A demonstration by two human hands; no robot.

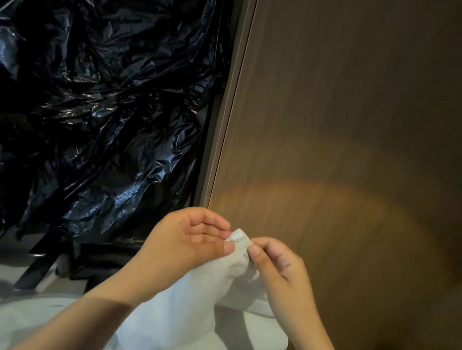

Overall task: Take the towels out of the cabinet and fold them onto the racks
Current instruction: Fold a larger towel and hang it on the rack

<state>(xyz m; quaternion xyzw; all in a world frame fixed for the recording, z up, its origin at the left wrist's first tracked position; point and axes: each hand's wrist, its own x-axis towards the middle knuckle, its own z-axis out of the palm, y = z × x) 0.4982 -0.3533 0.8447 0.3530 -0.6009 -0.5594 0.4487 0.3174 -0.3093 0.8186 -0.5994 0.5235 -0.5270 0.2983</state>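
White towel (201,303) hangs between the forearms, its lower part cut off by the frame. Left hand (194,240) and right hand (276,264) each pinch its top corner. Crumpled black plastic (91,68) covers whatever lies at the left.

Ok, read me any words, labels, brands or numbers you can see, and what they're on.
None readable. The white towel, its corner pinched by the left hand and right hand, shows no print; the black plastic sheeting and wood panel carry no writing.
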